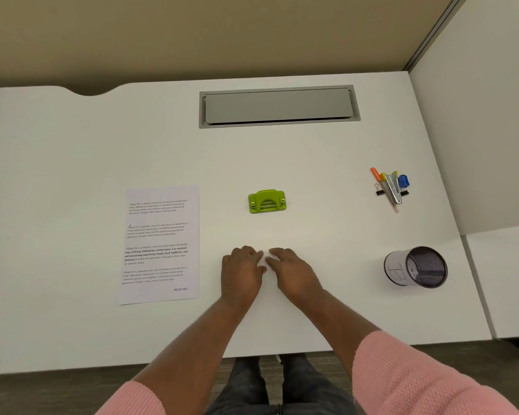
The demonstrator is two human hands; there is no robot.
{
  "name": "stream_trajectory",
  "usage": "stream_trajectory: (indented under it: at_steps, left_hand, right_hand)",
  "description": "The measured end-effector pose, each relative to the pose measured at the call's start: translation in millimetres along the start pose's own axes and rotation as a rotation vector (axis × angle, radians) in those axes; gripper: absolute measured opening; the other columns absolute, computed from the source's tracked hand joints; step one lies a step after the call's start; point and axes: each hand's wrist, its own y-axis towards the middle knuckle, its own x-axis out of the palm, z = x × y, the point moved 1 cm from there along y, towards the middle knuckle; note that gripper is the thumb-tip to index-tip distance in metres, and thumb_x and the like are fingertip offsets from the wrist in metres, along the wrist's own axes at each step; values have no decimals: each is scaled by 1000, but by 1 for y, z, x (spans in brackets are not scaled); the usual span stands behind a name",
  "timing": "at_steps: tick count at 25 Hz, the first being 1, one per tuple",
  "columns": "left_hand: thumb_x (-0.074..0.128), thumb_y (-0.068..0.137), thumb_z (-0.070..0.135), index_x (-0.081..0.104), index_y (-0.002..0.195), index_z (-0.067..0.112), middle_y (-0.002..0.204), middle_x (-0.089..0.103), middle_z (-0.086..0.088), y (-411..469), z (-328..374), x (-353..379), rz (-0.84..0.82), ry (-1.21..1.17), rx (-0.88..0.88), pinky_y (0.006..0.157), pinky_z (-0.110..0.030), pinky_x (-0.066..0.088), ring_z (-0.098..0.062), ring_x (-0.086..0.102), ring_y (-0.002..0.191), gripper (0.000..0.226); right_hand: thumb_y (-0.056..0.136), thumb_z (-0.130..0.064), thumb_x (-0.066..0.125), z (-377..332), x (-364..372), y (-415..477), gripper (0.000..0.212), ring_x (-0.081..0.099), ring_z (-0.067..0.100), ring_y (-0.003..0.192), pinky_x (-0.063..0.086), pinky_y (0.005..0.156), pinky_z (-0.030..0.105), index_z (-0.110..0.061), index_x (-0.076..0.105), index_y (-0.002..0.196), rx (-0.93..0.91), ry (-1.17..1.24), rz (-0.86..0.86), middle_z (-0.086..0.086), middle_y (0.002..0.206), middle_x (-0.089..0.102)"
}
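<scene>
Both hands lie flat at the lower centre and nothing is held; the hole punch waits just above them.

The left hand (242,274) and the right hand (292,272) are laid palm down on the worktop (72,151), side by side and almost touching, with the fingers relaxed and only lightly bent; nothing is gripped by either. The green hole punch (266,201) stands at the centre of the frame, near the fingertips but apart from them; the printed sheet (161,244) lies flat at the centre left, well apart from the punch. It is judged that the sheet should be slid by its edge rather than pinched at a corner, so that no crease is made; the punch should be steadied by the other hand while the edge is pushed fully in.
</scene>
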Motion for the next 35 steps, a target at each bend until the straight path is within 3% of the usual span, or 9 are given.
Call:
stream_trajectory:
  at_steps: [6,9,13,15,17,21,24,28,35]
  left_hand:
    - [61,95,27,71,122,23,116,68,3,0,2,1,-14,37,64,90,-33,40,-22,58,108,29]
    - [56,98,26,73,117,21,111,68,0,1,3,0,-14,11,61,87,-32,41,-23,59,103,26]
    - [51,100,29,74,103,20,101,64,2,3,8,0,-22,-54,-5,72,-30,44,-20,58,96,25]
    - [56,98,28,71,114,20,108,63,3,2,8,0,-46,-107,-39,78,-33,49,-19,56,104,24]
    - [62,95,26,66,127,17,116,62,1,2,8,1,-71,-147,-58,86,-34,50,-19,55,111,33]
    - [63,96,23,70,117,11,110,66,-2,6,14,6,-46,-188,-111,87,-32,49,-21,60,109,25]
    - [61,94,16,69,101,12,100,71,0,9,17,9,-54,-178,-130,80,-29,48,-21,66,100,12]
    - [54,94,12,74,99,13,103,70,-6,12,20,8,-117,-63,-21,83,-37,51,-28,65,98,21]
    - [45,101,25,69,120,18,115,62,-4,3,30,10,-107,18,14,85,-34,47,-25,61,107,31]
  right_hand:
    - [90,-3,50,1,-3,11,20,60,27,90,49,62,40,-7,69,95,-62,-189,-129,8,97,63]
    - [82,2,52,-3,-8,19,19,61,32,83,43,58,38,-5,69,87,-77,-208,-155,13,90,62]
    - [86,-1,52,-7,-9,28,22,61,29,92,41,65,36,-8,69,97,-40,-198,-182,10,97,64]
    - [88,-6,54,-4,-9,32,22,64,26,98,47,74,33,-10,73,99,74,-60,-133,7,103,70]
    - [86,-6,59,8,-14,31,23,68,19,97,51,83,26,-12,79,97,327,265,-20,2,102,76]
    - [80,-4,68,32,-19,15,20,71,6,82,46,67,7,-18,82,86,616,624,145,-6,89,79]
    - [80,-6,70,38,-15,4,19,68,-3,76,46,64,7,-21,82,85,665,692,171,-9,87,78]
    - [80,-6,70,40,-12,0,20,66,-8,75,47,67,9,-21,82,85,664,720,184,-11,87,78]
    - [83,-7,69,42,-11,1,19,64,-8,74,42,61,-2,-20,82,88,658,703,183,-8,90,78]
